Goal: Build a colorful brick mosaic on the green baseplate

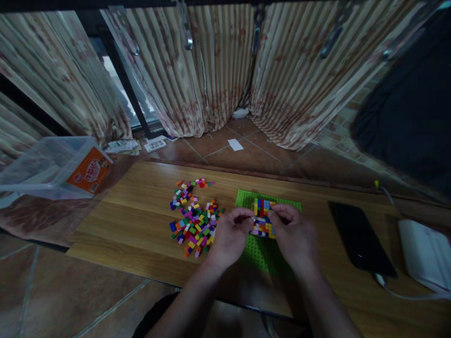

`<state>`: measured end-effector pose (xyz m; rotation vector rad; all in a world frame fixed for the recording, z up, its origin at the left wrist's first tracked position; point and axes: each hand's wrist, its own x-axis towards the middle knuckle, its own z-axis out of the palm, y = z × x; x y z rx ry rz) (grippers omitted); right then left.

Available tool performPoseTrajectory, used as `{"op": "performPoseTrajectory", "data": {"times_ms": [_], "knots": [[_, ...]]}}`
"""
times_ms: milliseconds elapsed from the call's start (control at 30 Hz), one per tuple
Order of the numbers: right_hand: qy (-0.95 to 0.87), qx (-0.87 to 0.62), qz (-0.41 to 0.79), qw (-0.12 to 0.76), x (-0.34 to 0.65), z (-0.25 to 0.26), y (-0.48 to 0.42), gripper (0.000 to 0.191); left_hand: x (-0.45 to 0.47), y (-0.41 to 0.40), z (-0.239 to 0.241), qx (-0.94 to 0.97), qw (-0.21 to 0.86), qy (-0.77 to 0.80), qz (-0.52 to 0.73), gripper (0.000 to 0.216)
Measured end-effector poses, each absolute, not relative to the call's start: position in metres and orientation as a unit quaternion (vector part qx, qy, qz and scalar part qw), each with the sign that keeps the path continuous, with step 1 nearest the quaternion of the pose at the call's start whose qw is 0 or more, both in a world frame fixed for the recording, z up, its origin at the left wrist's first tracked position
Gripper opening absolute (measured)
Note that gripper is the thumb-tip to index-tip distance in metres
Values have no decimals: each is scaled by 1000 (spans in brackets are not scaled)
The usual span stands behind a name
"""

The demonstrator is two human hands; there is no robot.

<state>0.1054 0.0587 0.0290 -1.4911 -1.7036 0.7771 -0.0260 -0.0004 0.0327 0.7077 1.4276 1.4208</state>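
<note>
A green baseplate point(248, 198) lies on a low wooden table point(141, 206). On it stands a small block of stacked coloured bricks point(262, 217). My left hand point(229, 237) rests at the block's left side with its fingers curled toward it. My right hand point(292, 232) sits on the right, fingertips pinched at the top of the block. Whether either hand holds a loose brick is hidden. A heap of loose coloured bricks point(193, 218) lies just left of my left hand.
A clear plastic tub with an orange label point(59, 166) lies tipped at the table's left end. A black phone point(359, 239) and a white device with a cable point(424, 253) sit on the right. Curtains and tiled floor lie beyond.
</note>
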Motion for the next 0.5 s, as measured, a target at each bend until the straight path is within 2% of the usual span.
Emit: {"op": "performPoseTrajectory", "data": {"times_ms": [100,200,333,500], "knots": [[-667,-532,349,389,109,31,52,23,-26,1,33,268,494,568,602,11],[-699,-472,387,372,111,32,48,24,-24,2,31,256,507,546,616,12],[-745,-406,398,350,112,36,46,21,-24,1,31,239,541,497,635,17],[-742,-401,405,353,110,38,45,15,-25,-1,33,185,580,474,636,30]]}}
